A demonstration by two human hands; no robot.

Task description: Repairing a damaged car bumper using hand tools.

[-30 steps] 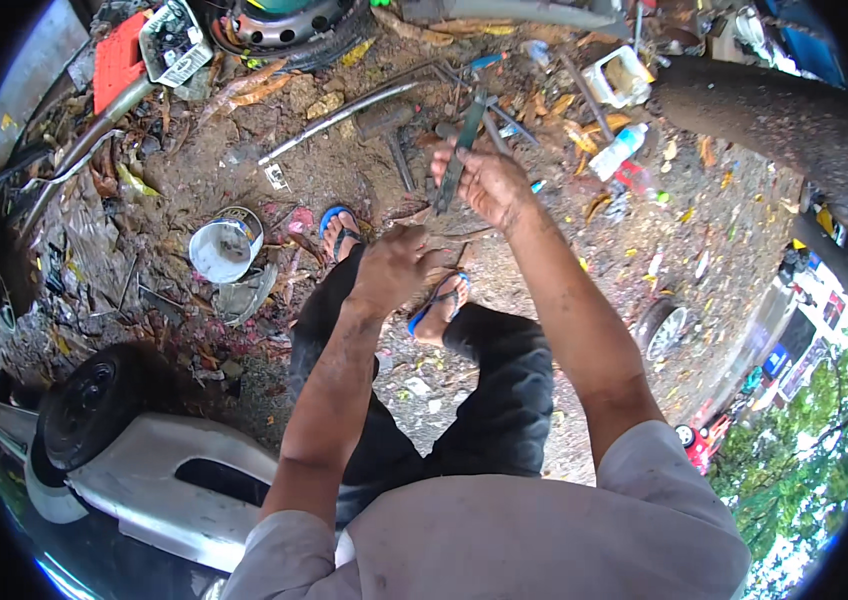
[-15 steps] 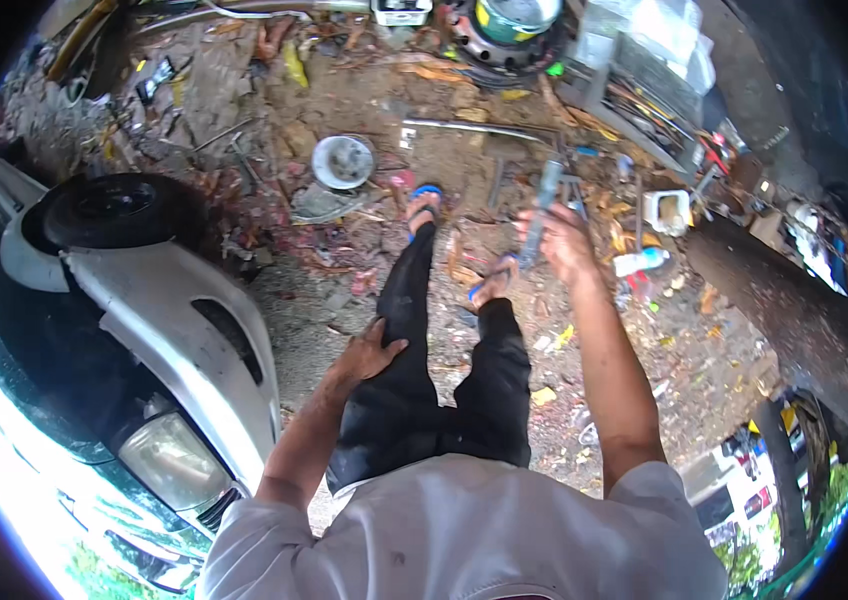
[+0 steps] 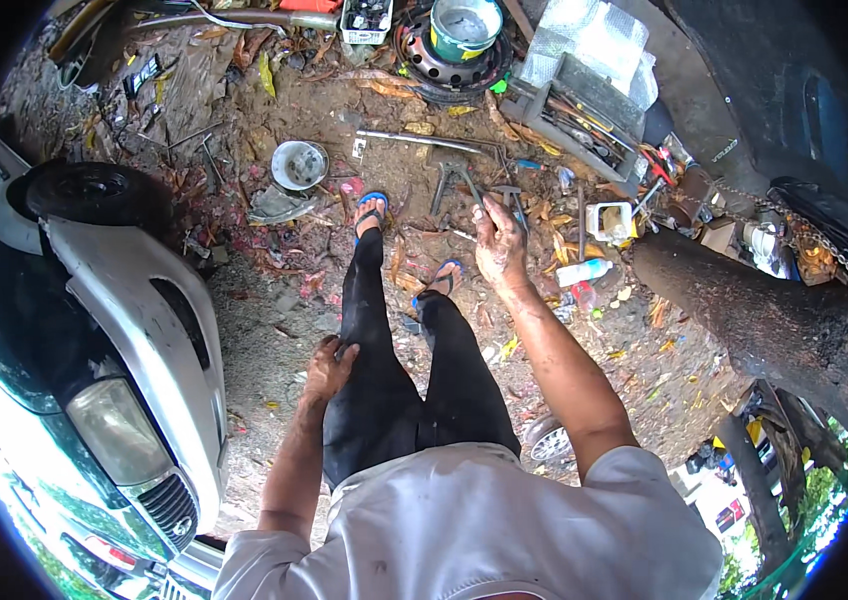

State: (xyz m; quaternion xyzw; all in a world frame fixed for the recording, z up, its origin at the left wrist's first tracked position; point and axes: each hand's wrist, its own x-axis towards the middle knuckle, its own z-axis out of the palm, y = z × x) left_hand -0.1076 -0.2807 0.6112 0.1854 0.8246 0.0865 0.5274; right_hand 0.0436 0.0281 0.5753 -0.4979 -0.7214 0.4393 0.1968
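The right arm [image 3: 559, 355] reaches forward, elbow [image 3: 604, 440] slightly bent, the right hand [image 3: 502, 245] raised with fingers [image 3: 485, 230] curled. The left hand [image 3: 328, 370] rests against the left thigh [image 3: 372, 385].

Car [image 3: 134, 310] left, trunk [image 3: 764, 320] right; pail [image 3: 452, 46] on wheel [image 3: 434, 72] ahead; tray [image 3: 566, 146] beside, seemingly holding tools [image 3: 589, 118].

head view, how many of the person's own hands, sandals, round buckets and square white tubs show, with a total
Hands: 2 (left hand, right hand)
Sandals: 2 (left sandal, right sandal)
Round buckets: 2 (green bucket, pale bucket)
Square white tubs: 2 (far tub, near tub)
Total: 8
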